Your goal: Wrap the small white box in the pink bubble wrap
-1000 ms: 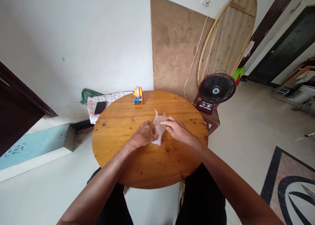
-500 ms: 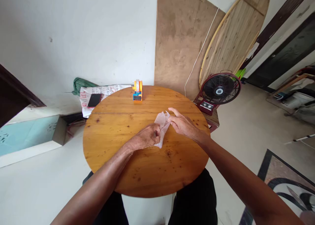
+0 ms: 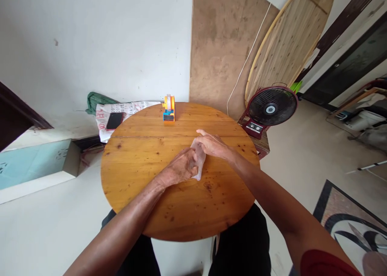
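A thin, pale, translucent sheet lies folded on the round wooden table near its middle. My left hand is curled over the sheet's left side and pinches it against the table. My right hand rests on the sheet's upper end, fingers bent and pressed onto it. Most of the sheet is hidden between the two hands. An orange and blue tape dispenser stands at the far edge of the table, away from both hands.
A red table fan sits on a low stool to the right. A dark phone lies on printed paper on a ledge at the left. A brown board and a round wooden tabletop lean on the wall behind.
My right hand has moved left and closed down onto the sheet's raised upper end, flattening it. My left hand stays on the sheet. The camera view has shifted slightly.
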Motion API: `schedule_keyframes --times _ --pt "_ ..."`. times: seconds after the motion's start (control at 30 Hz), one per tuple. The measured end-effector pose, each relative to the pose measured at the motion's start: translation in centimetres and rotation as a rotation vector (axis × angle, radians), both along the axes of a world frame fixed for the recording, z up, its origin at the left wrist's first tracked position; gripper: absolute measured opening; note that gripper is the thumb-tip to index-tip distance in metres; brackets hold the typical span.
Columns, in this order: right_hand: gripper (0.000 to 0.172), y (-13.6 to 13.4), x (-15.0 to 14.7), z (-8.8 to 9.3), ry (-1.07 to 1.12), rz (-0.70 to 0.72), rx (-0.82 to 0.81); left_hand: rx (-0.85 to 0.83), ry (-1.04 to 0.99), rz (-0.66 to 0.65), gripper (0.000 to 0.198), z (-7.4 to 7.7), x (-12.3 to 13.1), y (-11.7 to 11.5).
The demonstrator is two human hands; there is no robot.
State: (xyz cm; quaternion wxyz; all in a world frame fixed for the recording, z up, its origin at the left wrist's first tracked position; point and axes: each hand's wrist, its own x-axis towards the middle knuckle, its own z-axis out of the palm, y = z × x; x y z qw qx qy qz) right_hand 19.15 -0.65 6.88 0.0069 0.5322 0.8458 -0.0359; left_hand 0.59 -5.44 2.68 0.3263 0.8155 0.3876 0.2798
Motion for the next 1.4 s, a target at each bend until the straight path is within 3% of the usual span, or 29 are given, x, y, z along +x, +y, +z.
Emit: schedule_keyframes --times 0.13,0.27,0.4,0.5,0.67,0.77,0.9,1.1,1.2,1.3,1.4 --pt "0.024 0.8 -0.5 -0.9 -0.004 0.013 0.012 0.073 0.044 0.066 0.061 -0.3 -0.2 -0.2" --pt "0.017 1.0 -0.7 -1.6 0.038 -0.027 0.026 0.139 0.091 0.043 0.045 -0.9 -0.3 -0.3" --pt "0.040 0.2 0.5 -1.9 0.220 -0.075 0.172 0.074 0.092 0.065 0.036 -0.8 -0.2 -0.4" --pt "0.038 -0.8 2.3 -2.1 0.428 -0.223 0.219 0.062 0.096 0.065 0.035 -0.6 -0.1 -0.4" --pt "0.020 -1.6 3.6 -3.2 0.864 -0.580 -0.279 0.067 0.095 0.082 0.035 -0.4 0.0 -0.5" --pt "0.014 -1.0 2.8 -3.9 1.080 -0.658 -0.402 0.064 0.098 0.077 0.035 -0.4 -0.1 -0.5" --pt "0.012 0.2 1.8 -4.2 1.160 -0.669 -0.446 0.055 0.089 0.066 0.035 -0.2 -0.1 -0.5" --pt "0.024 0.8 1.5 -4.2 1.231 -0.647 -0.536 0.037 0.099 0.073 0.034 0.1 -0.1 -0.7" --pt "0.019 0.9 1.4 -4.2 1.237 -0.612 -0.525 0.036 0.090 0.073 0.034 0.0 -0.1 -0.7" --pt "0.011 1.1 1.5 -4.7 1.186 -0.525 -0.396 0.032 0.081 0.069 0.035 -0.3 -0.1 -0.6" --pt "0.011 1.3 2.1 -5.6 1.069 -0.376 -0.116 0.028 0.060 0.075 0.035 -0.5 0.0 -0.6"
